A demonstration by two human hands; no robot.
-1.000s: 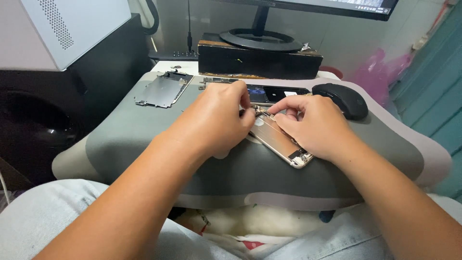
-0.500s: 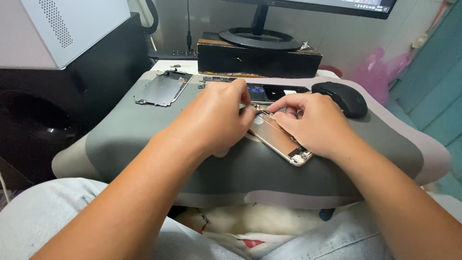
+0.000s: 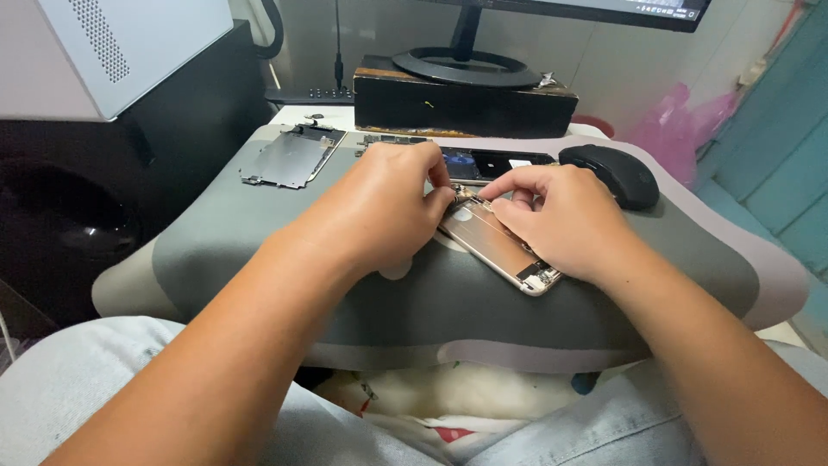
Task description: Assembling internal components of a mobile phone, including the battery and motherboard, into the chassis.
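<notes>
An opened gold phone body (image 3: 498, 246) lies tilted on a grey cushion pad (image 3: 259, 250) across my lap. My left hand (image 3: 379, 207) rests on the phone's upper left part, fingers curled down over it. My right hand (image 3: 561, 220) lies over the phone's right side, its thumb and forefinger pinched at a small part near the top edge; the part itself is too small to make out. The two hands' fingertips almost meet above the phone.
A silver metal shield plate (image 3: 289, 157) lies at the pad's far left. A dark phone screen panel (image 3: 483, 164) sits behind my hands, a black mouse (image 3: 611, 175) to the right. Behind stand a dark wooden box (image 3: 466, 103) with a monitor stand (image 3: 466, 65), and a black case at left.
Both hands stay over the phone; the fingertips have shifted only slightly at its top edge.
</notes>
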